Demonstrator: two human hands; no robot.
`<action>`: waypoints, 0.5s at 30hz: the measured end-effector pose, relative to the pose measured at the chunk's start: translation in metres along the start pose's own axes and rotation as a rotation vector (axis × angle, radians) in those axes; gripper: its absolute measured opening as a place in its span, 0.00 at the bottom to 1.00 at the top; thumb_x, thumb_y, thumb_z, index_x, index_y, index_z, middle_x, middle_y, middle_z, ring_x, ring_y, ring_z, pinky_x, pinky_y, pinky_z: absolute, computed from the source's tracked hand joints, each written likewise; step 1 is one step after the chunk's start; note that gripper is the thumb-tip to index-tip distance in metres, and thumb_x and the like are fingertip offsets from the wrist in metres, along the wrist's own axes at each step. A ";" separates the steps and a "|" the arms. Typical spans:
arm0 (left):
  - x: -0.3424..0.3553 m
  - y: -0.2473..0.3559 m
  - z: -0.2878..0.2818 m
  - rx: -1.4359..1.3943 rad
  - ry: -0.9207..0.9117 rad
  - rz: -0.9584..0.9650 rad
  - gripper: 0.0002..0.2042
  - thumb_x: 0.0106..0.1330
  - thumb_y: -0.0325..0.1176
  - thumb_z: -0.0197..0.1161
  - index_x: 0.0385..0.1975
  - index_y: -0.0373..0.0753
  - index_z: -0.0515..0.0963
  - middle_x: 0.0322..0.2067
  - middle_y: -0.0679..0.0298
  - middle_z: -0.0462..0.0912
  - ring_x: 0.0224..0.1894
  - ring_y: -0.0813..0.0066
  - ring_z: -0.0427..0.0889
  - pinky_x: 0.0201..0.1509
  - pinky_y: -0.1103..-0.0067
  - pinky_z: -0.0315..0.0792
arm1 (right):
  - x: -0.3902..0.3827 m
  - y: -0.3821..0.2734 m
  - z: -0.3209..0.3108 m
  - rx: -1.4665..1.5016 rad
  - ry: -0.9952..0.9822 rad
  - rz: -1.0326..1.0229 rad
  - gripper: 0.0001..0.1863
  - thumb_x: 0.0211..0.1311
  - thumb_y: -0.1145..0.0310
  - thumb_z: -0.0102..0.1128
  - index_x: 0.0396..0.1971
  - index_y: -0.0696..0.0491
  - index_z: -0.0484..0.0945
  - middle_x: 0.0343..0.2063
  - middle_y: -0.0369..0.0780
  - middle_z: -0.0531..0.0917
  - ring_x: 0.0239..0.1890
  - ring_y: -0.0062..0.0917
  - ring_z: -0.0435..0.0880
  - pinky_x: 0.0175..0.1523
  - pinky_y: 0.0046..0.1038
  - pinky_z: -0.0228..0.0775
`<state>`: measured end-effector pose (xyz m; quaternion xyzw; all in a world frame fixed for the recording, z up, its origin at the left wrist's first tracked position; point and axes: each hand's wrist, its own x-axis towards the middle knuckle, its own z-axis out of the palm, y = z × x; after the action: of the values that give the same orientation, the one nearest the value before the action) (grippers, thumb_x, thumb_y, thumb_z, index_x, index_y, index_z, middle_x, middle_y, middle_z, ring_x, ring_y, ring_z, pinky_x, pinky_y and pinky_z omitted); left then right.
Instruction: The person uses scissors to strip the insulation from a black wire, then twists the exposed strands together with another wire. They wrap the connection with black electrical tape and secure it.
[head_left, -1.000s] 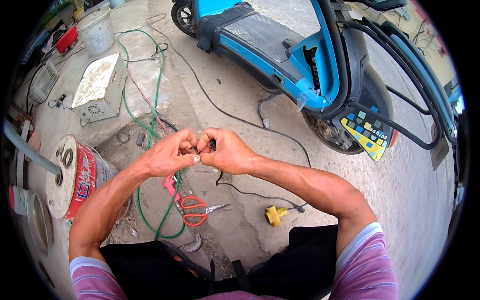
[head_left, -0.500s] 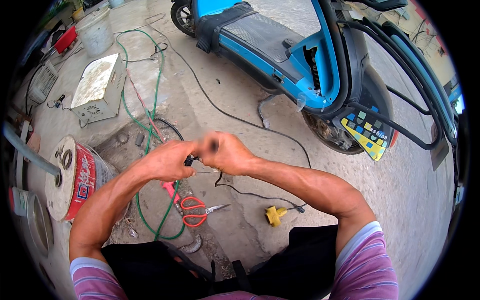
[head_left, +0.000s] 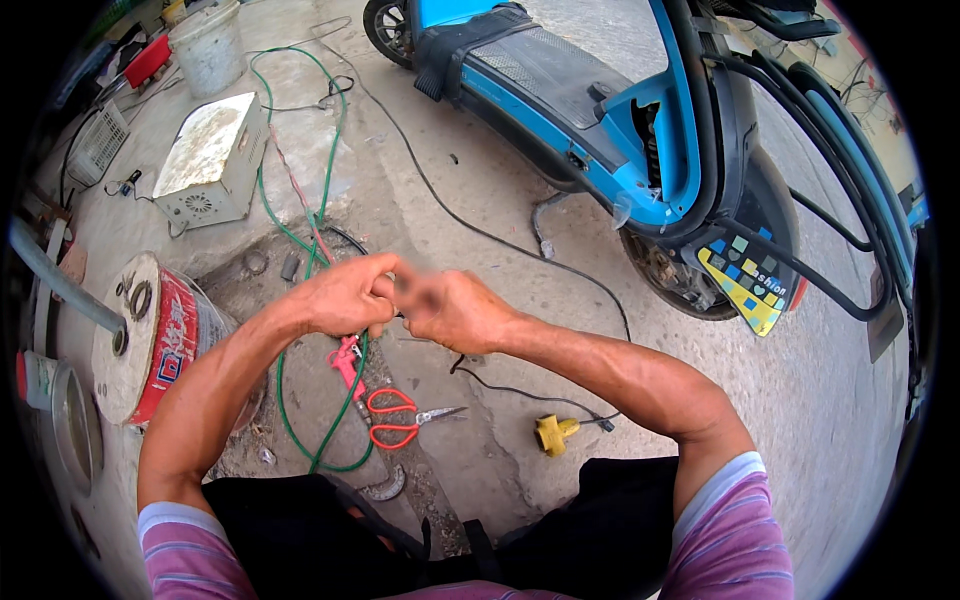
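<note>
In front of me my left hand (head_left: 350, 293) and my right hand (head_left: 462, 312) meet, fingers curled and pinching. A thin black cable (head_left: 490, 384) rises from the ground to just under my right hand; only a small dark bit shows between the hands, and a blur covers the fingertips. Below my left hand a pink air blow gun (head_left: 347, 362) lies joined to a green hose (head_left: 300, 425). Beside it rest orange-handled scissors (head_left: 394, 436), their blades pointing right. A yellow plug-like piece (head_left: 550, 435) lies on the ground before my right forearm.
A blue electric scooter (head_left: 560, 90) stands far right. To the left are a red-and-white drum (head_left: 172, 335), a grey metal box (head_left: 205, 165), a white bucket (head_left: 208, 50) and a basket (head_left: 100, 150). A long black cable (head_left: 440, 195) crosses the concrete. A metal C-shaped piece (head_left: 388, 485) lies near my feet.
My hands stay together, with the left raised slightly and its fingers curled tighter. The dark piece seen between them is now mostly hidden. The surroundings have shifted a little rightward in view.
</note>
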<state>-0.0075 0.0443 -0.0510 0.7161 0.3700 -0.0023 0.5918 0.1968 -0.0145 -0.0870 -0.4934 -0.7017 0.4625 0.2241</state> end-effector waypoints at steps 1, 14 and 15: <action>-0.002 0.000 -0.002 0.015 0.015 0.006 0.20 0.60 0.22 0.54 0.53 0.31 0.68 0.34 0.62 0.86 0.29 0.78 0.83 0.33 0.81 0.73 | 0.000 -0.005 0.000 -0.027 -0.002 -0.008 0.13 0.51 0.69 0.65 0.35 0.60 0.82 0.26 0.43 0.84 0.30 0.29 0.84 0.39 0.32 0.76; -0.023 -0.014 -0.030 -0.370 0.414 0.068 0.06 0.70 0.31 0.58 0.41 0.37 0.78 0.27 0.67 0.83 0.23 0.83 0.81 0.23 0.86 0.69 | -0.003 0.004 -0.016 0.683 -0.246 0.459 0.07 0.64 0.69 0.62 0.29 0.52 0.75 0.19 0.30 0.73 0.20 0.13 0.72 0.23 0.18 0.62; -0.022 -0.013 -0.014 -0.317 0.336 0.050 0.07 0.70 0.31 0.58 0.41 0.36 0.78 0.27 0.67 0.84 0.23 0.83 0.81 0.24 0.86 0.69 | -0.002 0.004 -0.019 0.785 -0.290 0.472 0.08 0.66 0.69 0.62 0.29 0.53 0.73 0.21 0.29 0.73 0.20 0.12 0.72 0.23 0.17 0.62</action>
<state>-0.0364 0.0453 -0.0485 0.6135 0.4412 0.1898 0.6269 0.2145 -0.0078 -0.0813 -0.4478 -0.3669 0.7948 0.1822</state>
